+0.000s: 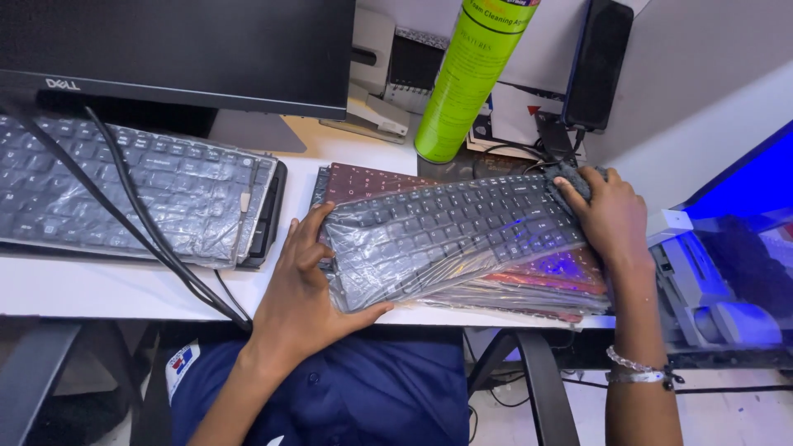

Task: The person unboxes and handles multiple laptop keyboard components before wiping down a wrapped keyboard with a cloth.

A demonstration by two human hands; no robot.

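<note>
At far left, a wrapped keyboard stack (140,194) lies on the white table (99,293), with two black cables (140,223) draped across it and running off the front edge. A monitor (178,49) stands behind.

Our left hand (301,285) clamps the near left corner of the top keyboard (450,235) (thumb under the front edge, fingers spread on the plastic wrap). This keyboard sits tilted on a second stack (529,289) of wrapped keyboards at the table's front edge, centre right.

Behind it stands a green spray can (471,74), upright, near the stack's rear edge.

Our right hand (611,219) presses a dark cloth (570,182) onto the keyboard's far right corner; its grip is closed on the cloth.

Risks, in our judgement: the plastic wrap is slick, so the top keyboard could slide off the stack toward the floor. The stack overhangs the edge slightly, and downward pressure could tip it. A wide sweep of the cloth could knock over the can.
</note>
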